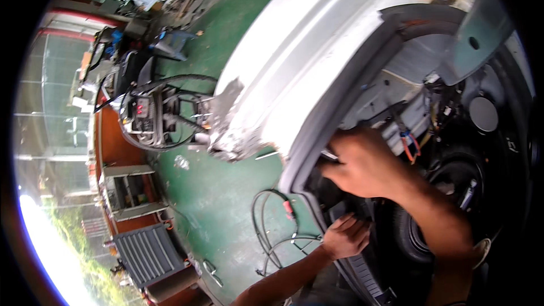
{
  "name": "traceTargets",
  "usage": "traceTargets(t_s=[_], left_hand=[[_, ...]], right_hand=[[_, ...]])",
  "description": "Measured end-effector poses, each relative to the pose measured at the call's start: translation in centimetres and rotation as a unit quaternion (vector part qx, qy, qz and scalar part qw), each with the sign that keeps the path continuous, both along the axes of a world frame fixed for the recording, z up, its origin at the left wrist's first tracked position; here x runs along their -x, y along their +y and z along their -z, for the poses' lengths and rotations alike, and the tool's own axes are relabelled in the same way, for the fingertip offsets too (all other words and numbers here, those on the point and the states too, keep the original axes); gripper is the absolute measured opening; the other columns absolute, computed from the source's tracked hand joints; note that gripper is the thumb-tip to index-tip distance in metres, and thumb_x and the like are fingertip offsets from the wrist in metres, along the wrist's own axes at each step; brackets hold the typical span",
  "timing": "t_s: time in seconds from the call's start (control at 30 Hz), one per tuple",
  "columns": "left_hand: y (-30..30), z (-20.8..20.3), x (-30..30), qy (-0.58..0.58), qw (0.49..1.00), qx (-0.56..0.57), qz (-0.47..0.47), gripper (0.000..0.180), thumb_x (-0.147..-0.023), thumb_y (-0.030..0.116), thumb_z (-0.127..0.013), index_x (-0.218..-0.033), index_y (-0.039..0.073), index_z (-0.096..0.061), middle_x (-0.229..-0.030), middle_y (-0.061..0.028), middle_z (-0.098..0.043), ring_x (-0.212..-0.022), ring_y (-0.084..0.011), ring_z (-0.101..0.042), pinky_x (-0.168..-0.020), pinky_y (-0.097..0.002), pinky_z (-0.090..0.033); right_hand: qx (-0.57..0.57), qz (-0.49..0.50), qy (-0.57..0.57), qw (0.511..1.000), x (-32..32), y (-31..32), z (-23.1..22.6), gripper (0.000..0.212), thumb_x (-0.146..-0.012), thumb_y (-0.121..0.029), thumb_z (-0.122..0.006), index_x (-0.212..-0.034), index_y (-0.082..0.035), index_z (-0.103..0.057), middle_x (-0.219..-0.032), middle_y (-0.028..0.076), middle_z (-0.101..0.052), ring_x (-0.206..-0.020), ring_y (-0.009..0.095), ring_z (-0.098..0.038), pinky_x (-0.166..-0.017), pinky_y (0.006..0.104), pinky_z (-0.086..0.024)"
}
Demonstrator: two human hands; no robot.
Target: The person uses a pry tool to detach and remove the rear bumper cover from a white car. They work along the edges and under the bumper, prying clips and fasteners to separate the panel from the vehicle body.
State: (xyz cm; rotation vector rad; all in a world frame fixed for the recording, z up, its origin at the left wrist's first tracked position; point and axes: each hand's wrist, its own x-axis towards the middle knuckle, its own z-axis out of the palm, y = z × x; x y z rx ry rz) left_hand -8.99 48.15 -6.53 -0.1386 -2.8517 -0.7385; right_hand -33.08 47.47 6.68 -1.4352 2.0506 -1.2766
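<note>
My right hand (365, 161) reaches into the open boot of a white car (289, 51), just inside the grey rubber seal (340, 110). Its fingers are closed around something small; a thin silvery piece shows at the fingertips, the rest is hidden. Lower down, my left hand (347, 236) has its fingers curled over the upper end of the black sill trim panel (362, 272). Beyond my right hand, a pair of pliers (409, 141) with red and blue handles lies in the boot.
A spare wheel (411, 232) sits in the dark boot floor, with loose wiring (445, 105) above it. Bare, scraped metal (243, 141) marks the car's corner. On the green floor lie a coiled black cable (258, 232), a wheeled machine (150, 113) with hoses, and a grey drawer cabinet (148, 255).
</note>
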Motion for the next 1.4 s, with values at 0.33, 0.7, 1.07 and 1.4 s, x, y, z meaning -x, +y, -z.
traceTargets(t_s=[0.33,0.7,1.07,1.4], left_hand=[[0.5,0.0,-0.1,-0.029,0.999,-0.011,0.012,0.017,-0.081,0.022,-0.070,-0.095,0.011,-0.071,-0.101,-0.0023,-0.071,-0.096,-0.0179,-0.064,-0.104,-0.0353,-0.041],[0.5,-2.4,1.2,-0.035,0.986,-0.158,-0.045,0.038,-0.082,0.024,-0.076,-0.116,0.008,-0.069,-0.101,-0.0099,-0.067,-0.094,-0.0329,-0.062,-0.083,-0.0426,-0.045],[4.9,-5.0,4.8,-0.357,0.828,-0.431,-0.043,0.026,-0.091,0.014,-0.074,-0.113,0.003,-0.064,-0.086,-0.0076,-0.070,-0.084,-0.0210,-0.071,-0.071,-0.0352,-0.053],[-4.7,-11.1,11.2,0.021,0.987,0.103,0.124,0.022,-0.077,0.018,-0.068,-0.098,0.013,-0.067,-0.072,0.0007,-0.056,-0.068,-0.0193,-0.063,-0.060,-0.0362,-0.050]], right_hand=[[-0.046,0.088,-0.032,0.995,-2.7,2.4,2.0,0.029,-0.084,-0.024,-0.075,-0.088,-0.005,-0.054,-0.067,0.017,-0.065,-0.065,0.041,-0.067,-0.056,0.0497,-0.051],[-0.057,0.291,-0.046,0.954,-3.2,4.1,1.5,0.027,-0.086,-0.023,-0.074,-0.091,-0.006,-0.054,-0.069,0.016,-0.067,-0.063,0.040,-0.068,-0.055,0.0507,-0.052],[0.249,0.292,-0.565,0.730,-8.7,21.4,8.6,0.038,-0.096,-0.032,-0.064,-0.117,-0.001,-0.061,-0.099,0.009,-0.066,-0.088,0.016,-0.063,-0.071,0.0330,-0.053],[0.088,0.300,-0.423,0.851,-3.5,30.0,2.7,0.075,-0.093,-0.062,-0.059,-0.130,0.004,-0.058,-0.099,0.023,-0.070,-0.071,0.023,-0.071,-0.052,0.0247,-0.056]])
